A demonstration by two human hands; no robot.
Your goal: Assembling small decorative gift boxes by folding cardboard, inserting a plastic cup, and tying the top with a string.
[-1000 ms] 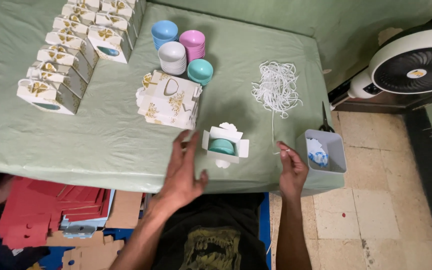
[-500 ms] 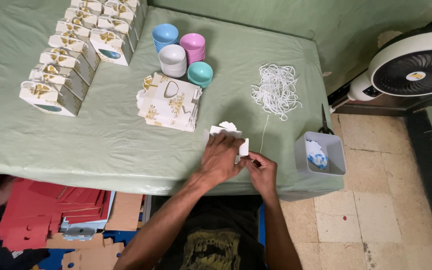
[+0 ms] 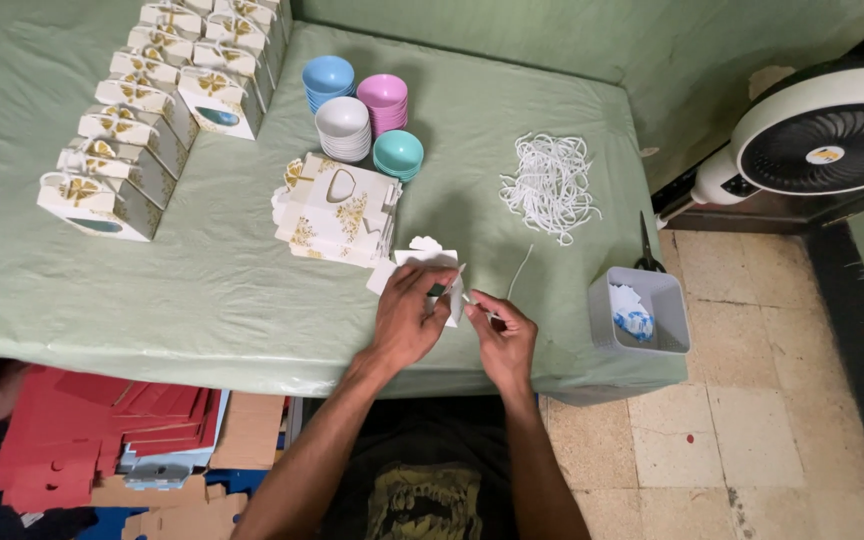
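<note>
Pinching a thin white string (image 3: 520, 270) near its lower end, the right hand (image 3: 504, 338) sits at the front edge of the table (image 3: 202, 290), fingers closed on the cord. Beside it the left hand (image 3: 409, 315) curls over a small white paper gift box (image 3: 430, 262), fingertips pressed on its near side (a teal patch shows between the fingers). The table is draped in smooth pale green cloth. Right of the hands a grey square plastic bin (image 3: 640, 312) holds white scraps. Just beyond the box lies a stack of flat white cartons with gold floral print (image 3: 337, 208). Farther back stand four stacks of small bowls (image 3: 364, 118), blue, pink, white and teal, and a loose tangle of white strings (image 3: 552, 185). Rows of folded boxes with gold bows (image 3: 142, 110) line the far left
</note>
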